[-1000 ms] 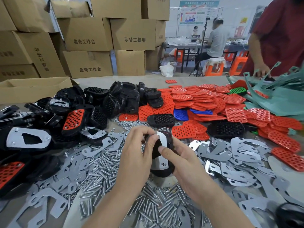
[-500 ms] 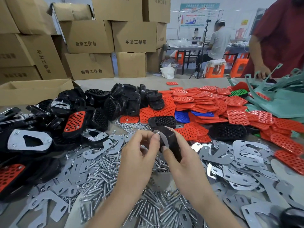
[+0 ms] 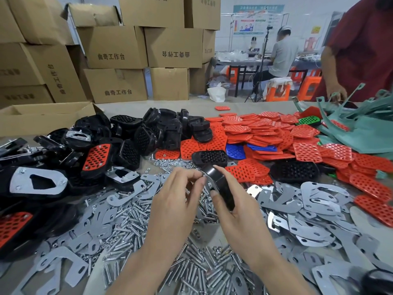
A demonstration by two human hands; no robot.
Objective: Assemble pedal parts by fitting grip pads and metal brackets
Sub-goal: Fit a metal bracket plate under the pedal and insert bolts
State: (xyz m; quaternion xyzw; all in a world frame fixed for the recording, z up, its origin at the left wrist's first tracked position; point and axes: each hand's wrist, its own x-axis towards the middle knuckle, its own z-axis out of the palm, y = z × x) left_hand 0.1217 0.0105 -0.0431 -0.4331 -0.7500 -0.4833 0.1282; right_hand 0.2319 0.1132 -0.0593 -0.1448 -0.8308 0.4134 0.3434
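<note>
– At a crowded assembly table [image 3: 170, 106], a worker's right hand [image 3: 236, 207] clamps a black pedal body [image 3: 221, 186] tilted on edge, with the thumb on its near face and the fingers round the back. The left hand [image 3: 176, 201], just left of the pedal, pinches the upper edge of a metal bracket [image 3: 209, 182] lying against that face. Whether a nut also sits between those fingertips, I cannot tell from here.

– So the bracket is going on. What makes it go well?

– My guess: hold the pedal steady, seat the bracket flat so the holes line up, and start any fastener straight, with light turns rather than force.

– And room to work?

– Tight. Below the pedal and to its left lies a pile of bolts [image 3: 131, 220]. Right of the pedal, loose brackets [image 3: 319, 201] overlap, thin-edged by the look of them. Behind it, red grip pads [image 3: 265, 133] and a heap of black pedals [image 3: 161, 128] crowd in. A small bare patch of table shows on the worker's side of the pedal. A dropped nut would likely vanish among the bolts, so the work is best held over that patch.
</note>
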